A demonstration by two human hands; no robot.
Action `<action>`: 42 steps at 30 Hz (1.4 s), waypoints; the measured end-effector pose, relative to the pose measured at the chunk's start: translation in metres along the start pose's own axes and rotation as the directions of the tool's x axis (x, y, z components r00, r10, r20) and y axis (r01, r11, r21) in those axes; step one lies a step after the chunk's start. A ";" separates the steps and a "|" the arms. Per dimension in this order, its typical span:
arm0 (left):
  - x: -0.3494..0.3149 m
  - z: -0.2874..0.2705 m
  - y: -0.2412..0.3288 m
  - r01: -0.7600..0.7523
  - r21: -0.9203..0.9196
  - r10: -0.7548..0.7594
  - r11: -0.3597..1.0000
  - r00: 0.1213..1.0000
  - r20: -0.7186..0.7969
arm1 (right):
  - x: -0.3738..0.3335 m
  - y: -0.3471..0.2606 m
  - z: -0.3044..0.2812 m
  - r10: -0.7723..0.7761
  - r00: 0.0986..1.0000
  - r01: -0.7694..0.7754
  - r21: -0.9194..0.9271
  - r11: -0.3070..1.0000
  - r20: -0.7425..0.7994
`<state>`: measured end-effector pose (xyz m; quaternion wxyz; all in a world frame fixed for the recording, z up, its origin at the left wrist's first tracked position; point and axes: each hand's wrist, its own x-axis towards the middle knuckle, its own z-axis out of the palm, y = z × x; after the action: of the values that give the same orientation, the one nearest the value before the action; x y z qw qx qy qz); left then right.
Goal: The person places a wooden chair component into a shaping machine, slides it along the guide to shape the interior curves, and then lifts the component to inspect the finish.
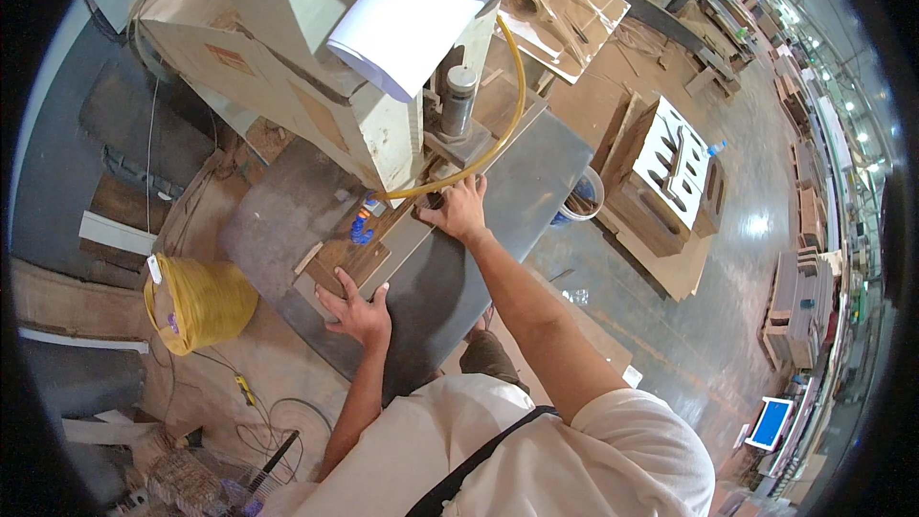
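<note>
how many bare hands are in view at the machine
2: the left hand at the left end of the wooden board, the right hand farther along, by the yellow hose. No third hand shows.

The wooden workpiece (371,249) is brown, the table (421,292) dark grey, the machine (244,72) cream, the hose (523,86) yellow and the jointed nozzle (361,229) bright blue. The person's shirt (402,436) is white (the strap (476,457) across it black). A white panel (676,170) shows a dark, curving pattern.
</note>
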<state>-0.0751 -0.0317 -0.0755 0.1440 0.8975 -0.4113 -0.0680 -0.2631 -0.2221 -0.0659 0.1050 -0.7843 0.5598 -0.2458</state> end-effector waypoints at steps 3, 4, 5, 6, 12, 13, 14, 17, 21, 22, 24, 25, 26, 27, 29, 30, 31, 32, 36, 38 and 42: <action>0.000 0.003 0.004 -0.004 0.001 0.004 1.000 1.000 -0.012 | 0.002 0.004 0.000 -0.012 1.000 0.013 0.011 1.000 -0.028; 0.000 0.003 0.006 -0.007 0.002 0.007 1.000 1.000 -0.020 | 0.003 0.006 -0.001 -0.015 0.999 0.016 0.014 1.000 -0.029; 0.000 0.003 0.007 -0.003 0.005 0.003 1.000 1.000 -0.018 | 0.004 0.007 -0.002 -0.018 0.999 0.019 0.017 1.000 -0.030; 0.000 0.003 0.009 0.001 0.007 0.000 1.000 1.000 -0.016 | 0.004 0.008 -0.002 -0.021 0.999 0.022 0.020 1.000 -0.031; 0.000 0.007 0.019 0.017 0.021 -0.017 1.000 1.000 -0.016 | 0.009 0.012 -0.009 -0.011 1.000 0.011 0.038 0.999 -0.010; 0.000 0.007 0.020 0.019 0.023 -0.019 1.000 1.000 -0.015 | 0.009 0.014 -0.010 -0.011 1.000 0.011 0.039 0.999 -0.001; 0.000 0.008 0.022 0.018 0.023 -0.018 1.000 1.000 -0.019 | 0.010 0.015 -0.011 -0.011 1.000 0.011 0.040 0.999 0.007; 0.000 0.012 0.024 0.015 0.028 -0.014 0.999 1.000 -0.027 | 0.012 0.020 -0.011 -0.007 1.000 0.007 0.052 0.999 -0.006; 0.001 0.014 0.027 0.013 0.042 -0.012 0.999 1.000 -0.024 | 0.014 0.022 -0.012 0.014 1.000 -0.015 0.068 0.998 0.017; 0.000 0.014 0.028 0.014 0.041 -0.013 0.999 1.000 -0.026 | 0.015 0.022 -0.014 0.009 1.000 -0.010 0.068 0.998 0.017; 0.000 0.015 0.031 0.013 0.034 -0.012 0.999 0.999 -0.035 | 0.016 0.022 -0.017 0.001 1.000 -0.002 0.066 0.998 0.019; 0.000 0.016 0.032 0.010 0.030 -0.009 1.000 0.999 -0.039 | 0.017 0.024 -0.018 -0.004 1.000 0.003 0.063 0.998 0.014; 0.000 0.016 0.033 0.009 0.026 -0.008 1.000 0.999 -0.039 | 0.018 0.025 -0.018 -0.008 1.000 0.008 0.061 0.998 0.008; 0.000 0.016 0.034 0.007 0.023 -0.006 1.000 0.999 -0.039 | 0.019 0.026 -0.018 -0.013 1.000 0.013 0.058 0.998 0.003; 0.000 0.017 0.037 0.004 0.018 -0.003 1.000 0.999 -0.041 | 0.019 0.029 -0.018 -0.009 1.000 0.009 0.056 0.998 0.006; 0.000 0.018 0.038 0.002 0.015 -0.001 1.000 0.999 -0.045 | 0.020 0.031 -0.017 -0.007 1.000 0.007 0.055 0.998 0.007; 0.000 0.018 0.040 0.000 0.013 0.000 1.000 0.999 -0.048 | 0.020 0.033 -0.016 -0.004 1.000 0.004 0.041 0.999 0.013; 0.000 0.019 0.041 -0.001 0.012 0.002 1.000 0.999 -0.050 | 0.020 0.034 -0.015 -0.001 1.000 0.000 0.026 1.000 0.019; 0.000 0.019 0.046 0.008 -0.033 -0.009 0.999 0.999 -0.033 | 0.023 0.038 -0.017 0.010 0.998 -0.010 -0.005 1.000 0.066; 0.001 0.020 0.048 0.017 -0.052 -0.018 0.999 1.000 -0.023 | 0.024 0.041 -0.019 0.001 0.997 0.000 -0.005 1.000 0.080; 0.002 0.024 0.051 0.012 -0.052 -0.013 0.999 0.999 -0.031 | 0.027 0.047 -0.019 -0.008 0.997 0.008 -0.001 1.000 0.082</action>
<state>-0.1166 -0.0694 -0.0827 0.1732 0.8970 -0.4015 -0.0654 -0.3043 -0.2616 -0.0628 0.1263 -0.7961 0.5521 -0.2133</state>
